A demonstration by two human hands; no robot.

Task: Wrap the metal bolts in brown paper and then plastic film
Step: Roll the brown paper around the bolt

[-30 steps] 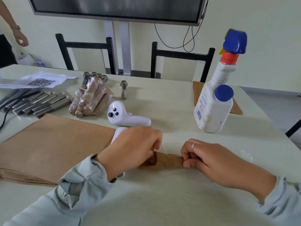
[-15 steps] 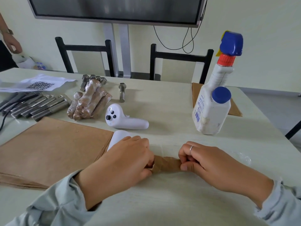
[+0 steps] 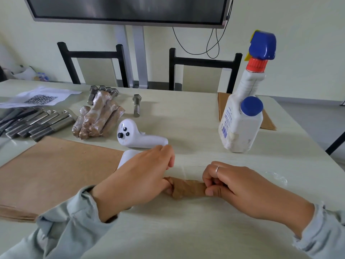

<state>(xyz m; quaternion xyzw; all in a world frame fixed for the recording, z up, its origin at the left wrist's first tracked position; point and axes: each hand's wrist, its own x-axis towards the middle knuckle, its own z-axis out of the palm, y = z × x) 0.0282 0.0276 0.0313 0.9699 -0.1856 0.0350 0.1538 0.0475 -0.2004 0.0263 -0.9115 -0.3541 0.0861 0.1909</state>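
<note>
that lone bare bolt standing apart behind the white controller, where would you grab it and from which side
Probably by the shank of the lone bare bolt, pinched across its width from above. It lies flat on the table, hex head at the far end, threads toward the person, clear on both sides. The wrapped bundle sits to its left, so coming from the right looks easiest, though both hands are occupied.

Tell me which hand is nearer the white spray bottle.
Right. The right hand grips the paper-wrapped bolt at its right end, just in front of the spray bottle. The left hand holds the bolt's other end, farther left, beside the white controller.
</note>
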